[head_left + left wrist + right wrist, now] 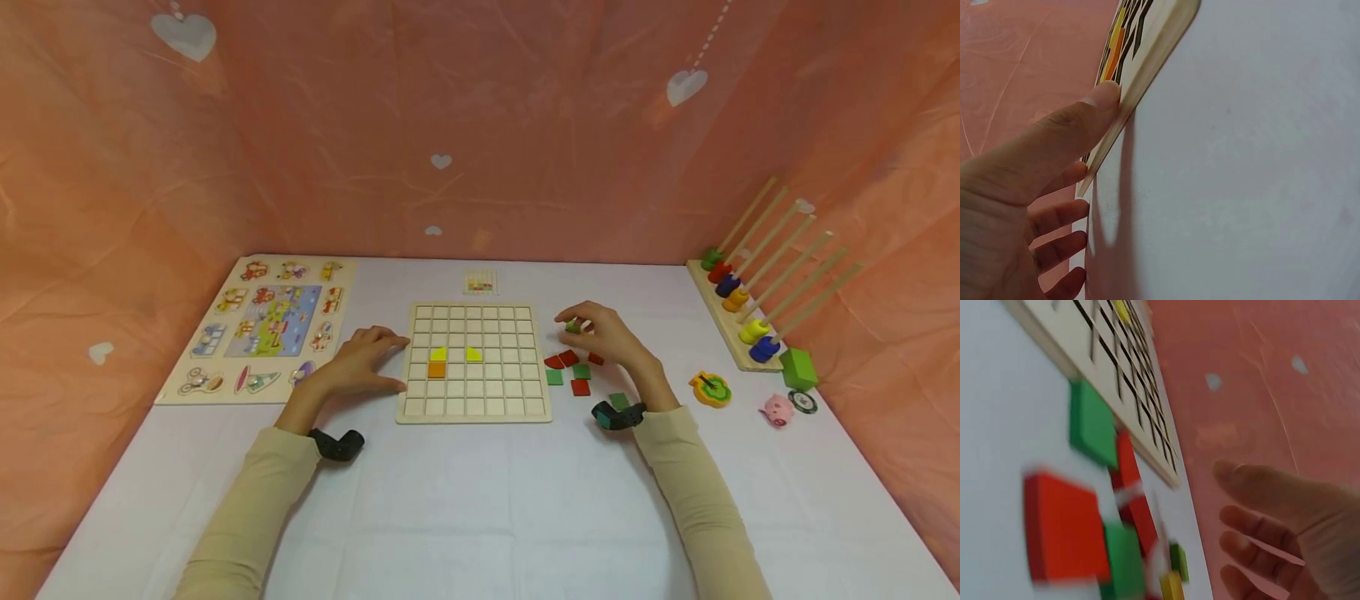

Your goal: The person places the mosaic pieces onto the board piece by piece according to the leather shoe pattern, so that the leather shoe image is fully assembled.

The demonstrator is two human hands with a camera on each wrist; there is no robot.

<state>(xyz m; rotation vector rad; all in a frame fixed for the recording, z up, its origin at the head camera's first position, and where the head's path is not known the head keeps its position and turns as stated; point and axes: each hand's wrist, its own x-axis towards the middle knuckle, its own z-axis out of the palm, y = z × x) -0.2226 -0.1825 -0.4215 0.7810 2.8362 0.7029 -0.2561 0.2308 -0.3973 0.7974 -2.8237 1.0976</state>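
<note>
I have the grid board (491,392) at the middle of the head view, lying flat on the white surface (450,508): pale bare wood, thin raised bars ruling it into small cells, a plain rim round the outside and rounded corners. It looks about as wide as deep, so I can't pick out a long axis; its sides run toward the top of the frame, drawing in slightly, and its near edge lies level across the picture. Set into it left of centre I see a yellow piece (438,355) with its outer upper side cut away, an orange square (437,370) directly below that, and, farther right in the same row, a second yellow piece (473,355) cut away on its upper right, the reverse of the first. On my left, the left hand (357,363) is spread, thumb and forefinger touching the board's left rim. The right hand (600,333) hovers past the board's right side, fingers loosely bent with nothing between them, above a green piece (1179,562) lying on the surface. Just right of the board, red pieces (581,387) and green squares (554,377) lie scattered flat, their corners turned various ways
</note>
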